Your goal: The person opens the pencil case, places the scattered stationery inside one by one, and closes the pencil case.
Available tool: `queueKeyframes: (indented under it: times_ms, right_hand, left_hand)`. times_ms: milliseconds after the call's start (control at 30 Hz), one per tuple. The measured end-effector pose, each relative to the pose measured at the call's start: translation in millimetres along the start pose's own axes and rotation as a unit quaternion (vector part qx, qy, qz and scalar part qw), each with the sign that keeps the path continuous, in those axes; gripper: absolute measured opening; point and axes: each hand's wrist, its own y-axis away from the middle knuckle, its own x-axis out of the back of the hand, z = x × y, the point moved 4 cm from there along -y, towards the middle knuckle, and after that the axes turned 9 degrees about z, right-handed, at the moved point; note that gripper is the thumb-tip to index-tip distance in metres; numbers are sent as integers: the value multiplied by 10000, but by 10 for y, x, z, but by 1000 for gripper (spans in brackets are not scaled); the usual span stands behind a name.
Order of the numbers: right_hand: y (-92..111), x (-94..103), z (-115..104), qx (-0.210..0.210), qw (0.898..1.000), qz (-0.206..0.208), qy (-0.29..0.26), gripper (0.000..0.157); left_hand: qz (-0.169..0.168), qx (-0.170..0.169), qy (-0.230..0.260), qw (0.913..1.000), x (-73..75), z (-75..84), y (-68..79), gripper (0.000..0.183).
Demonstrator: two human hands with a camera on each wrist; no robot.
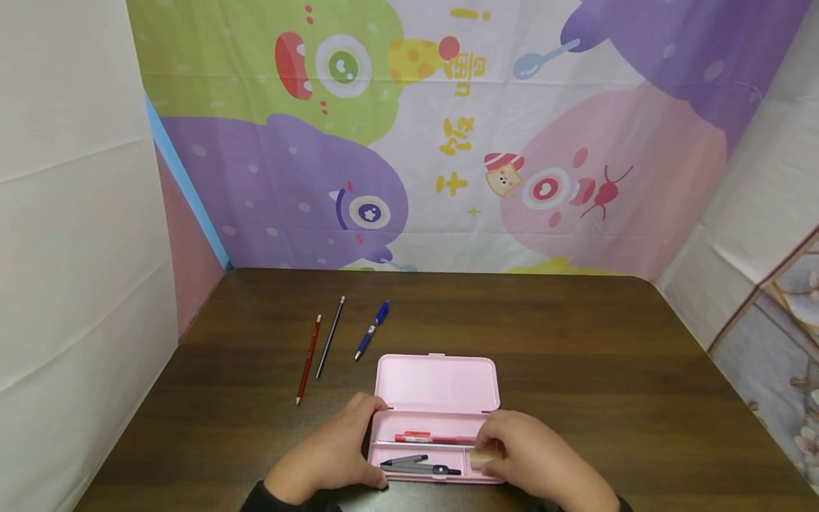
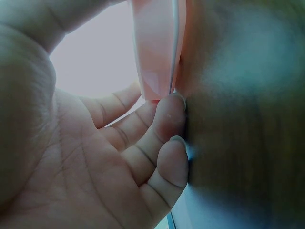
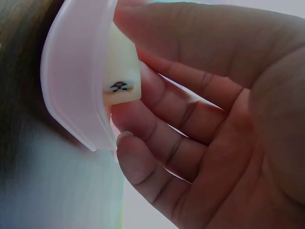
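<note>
A pink pencil case [image 1: 434,384] lies with its lid folded back at the near middle of the table. My left hand [image 1: 335,448] grips its left end, thumb at the front corner and fingers toward the hinge; the left wrist view shows fingertips against the case wall [image 2: 157,52]. My right hand [image 1: 527,451] pinches a pale yellowish eraser [image 3: 123,71], partly inside the small right compartment and jutting above the wall in the right wrist view. A red pen [image 1: 435,439] lies in the back compartment, and a grey compass [image 1: 419,468] in the front one.
Left of the case and farther back lie a dark red pencil [image 1: 309,359], a dark grey pencil [image 1: 330,338] and a blue pen [image 1: 372,331]. A cartoon-print cloth [image 1: 448,206] hangs behind the brown table [image 1: 576,341], with white cloth on both sides.
</note>
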Motion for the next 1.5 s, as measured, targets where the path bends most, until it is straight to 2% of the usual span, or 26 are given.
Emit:
queueKeyframes:
  times_ms: [300,567,767,1067,1500]
  right_hand:
    - [-11,-30,-20,152,9998,14,121,16]
    - [-6,-36,-9,186,9998,-20,-29,16]
    - [-1,-23,-24,381,9992,-75,-69,15]
    - [-6,-3,-56,490,9987,60,-119,16]
    - [-4,1,-40,305,9991,31,-281,15]
  left_hand:
    - [-13,68,70,10000,0,-2,5,87]
    - [-52,101,83,9999,-7,-5,4,87]
    - [-69,95,65,9999,-10,-4,2,87]
    - [-95,171,116,9997,8,4,12,89]
    - [-164,244,175,9994,13,3,9,89]
